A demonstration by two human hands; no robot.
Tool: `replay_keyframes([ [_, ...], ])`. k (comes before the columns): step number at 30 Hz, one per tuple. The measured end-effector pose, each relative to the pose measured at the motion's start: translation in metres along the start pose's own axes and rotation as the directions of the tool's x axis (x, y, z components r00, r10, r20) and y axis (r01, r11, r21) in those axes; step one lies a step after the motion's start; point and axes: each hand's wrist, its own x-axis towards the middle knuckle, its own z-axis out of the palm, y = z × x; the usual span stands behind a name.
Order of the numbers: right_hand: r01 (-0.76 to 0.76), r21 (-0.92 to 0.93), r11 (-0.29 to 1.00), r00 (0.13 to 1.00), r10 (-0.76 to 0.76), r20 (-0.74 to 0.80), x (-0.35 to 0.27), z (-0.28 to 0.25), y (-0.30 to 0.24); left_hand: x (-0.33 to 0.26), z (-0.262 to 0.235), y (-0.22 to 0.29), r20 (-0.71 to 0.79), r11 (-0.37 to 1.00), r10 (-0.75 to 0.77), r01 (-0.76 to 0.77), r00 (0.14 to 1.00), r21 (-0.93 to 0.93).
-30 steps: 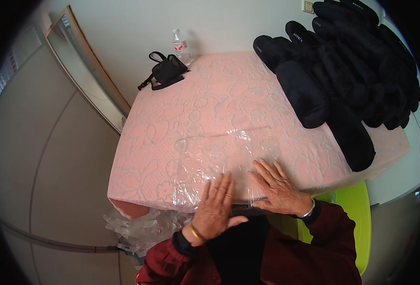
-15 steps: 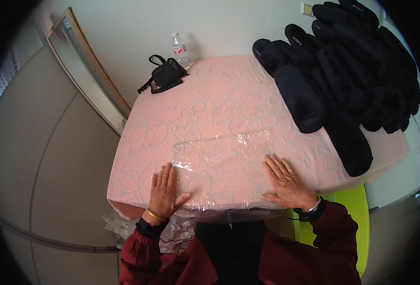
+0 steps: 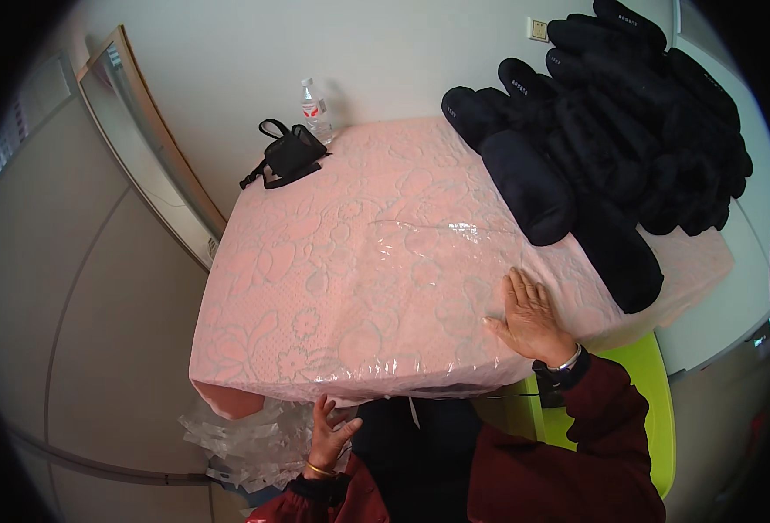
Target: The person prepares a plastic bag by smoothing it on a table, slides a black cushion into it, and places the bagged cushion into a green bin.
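Observation:
A clear plastic sheet (image 3: 402,296) lies spread flat over the near half of a table with a pink patterned cloth (image 3: 315,227). My right hand (image 3: 531,315) rests palm down, fingers apart, on the sheet's right part near the table's front edge. My left hand (image 3: 331,431) is below the table's front edge, fingers spread, holding nothing, close to a heap of crumpled clear plastic (image 3: 245,436). Both forearms wear dark red sleeves.
A large pile of black slippers (image 3: 611,131) fills the table's far right. A black pouch with a strap (image 3: 289,152) and a plastic water bottle (image 3: 315,109) stand at the back edge by the wall. A lime-green seat (image 3: 655,410) is at my right.
My left hand has slid off the sheet and dropped below the table's front edge beside the crumpled plastic. My right hand stays flat on the sheet, slightly further right.

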Motion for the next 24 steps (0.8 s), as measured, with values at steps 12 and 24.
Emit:
replay_keyframes([
  [12, 0.046, 0.063, 0.997, 0.977, -0.032, -0.211, -0.013, 0.013, 0.034, 0.014, -0.008, 0.019, 0.279, 0.991, -0.039, 0.073, 0.959, -0.110],
  [24, 0.259, -0.023, 0.966, 0.919, -0.254, -0.302, -0.035, 0.006, -0.013, 0.067, -0.052, 0.170, -0.131, 0.913, 0.192, -0.226, 0.973, -0.338],
])
